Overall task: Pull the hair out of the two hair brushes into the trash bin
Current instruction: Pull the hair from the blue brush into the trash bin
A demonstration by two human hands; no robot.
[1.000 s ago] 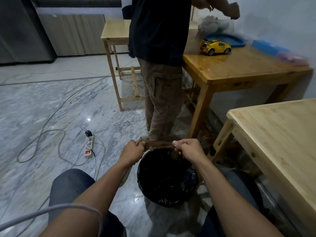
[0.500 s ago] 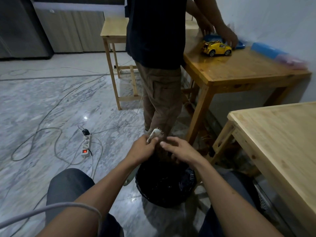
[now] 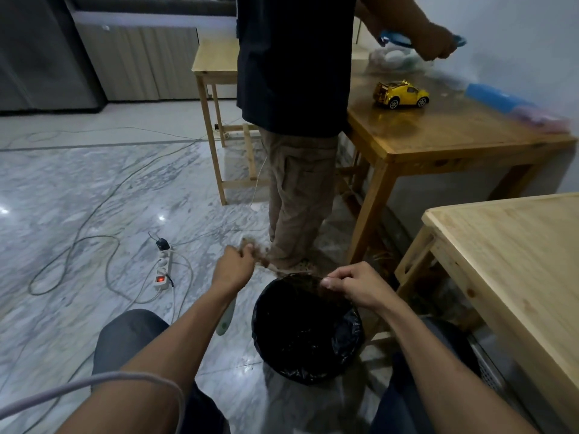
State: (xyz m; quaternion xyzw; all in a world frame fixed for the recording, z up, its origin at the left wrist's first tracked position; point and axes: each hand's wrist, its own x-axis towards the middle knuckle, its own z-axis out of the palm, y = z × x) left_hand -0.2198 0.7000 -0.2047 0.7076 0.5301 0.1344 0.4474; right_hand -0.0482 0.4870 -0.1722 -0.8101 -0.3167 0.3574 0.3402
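Note:
A round trash bin (image 3: 305,368) lined with a black bag stands on the floor between my knees. My left hand (image 3: 233,270) is closed around a pale hair brush (image 3: 226,317), whose handle hangs down below my wrist, left of the bin. Brown hair (image 3: 269,266) stretches from the brush head across to my right hand (image 3: 351,285), which pinches a dark clump over the bin's far rim. The brush head is mostly hidden by my fingers. I see only one brush.
A person in a dark shirt and khaki trousers (image 3: 297,195) stands just beyond the bin. Wooden tables stand to the right (image 3: 517,277) and behind (image 3: 438,133), one with a yellow toy car (image 3: 401,93). A power strip (image 3: 163,269) and cables lie on the marble floor.
My hands were together above the bin half a second ago; now the left has moved left and the right down to the rim, drawing hair out between them.

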